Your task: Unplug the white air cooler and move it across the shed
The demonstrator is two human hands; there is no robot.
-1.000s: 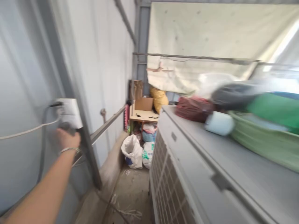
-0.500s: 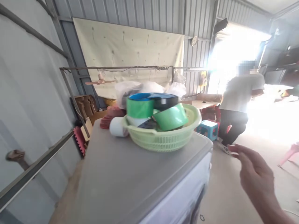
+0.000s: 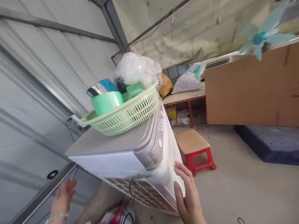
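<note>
My right hand [image 3: 187, 194] lies flat and open against the front of the air cooler [image 3: 130, 155], nothing gripped yet, my left hand [image 3: 62, 197] open and empty beside it, the green basket [image 3: 126, 116] on top untouched

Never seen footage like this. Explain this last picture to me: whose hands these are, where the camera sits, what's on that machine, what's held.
The camera sits on a person's head, tilted here, so both hands are their own. The right hand lies flat against the front of a white air cooler. The left hand, blurred and open, holds nothing and is near the cooler's back corner. On top of the cooler sits a green basket with green tape rolls and a plastic bag. A red stool stands behind.
</note>
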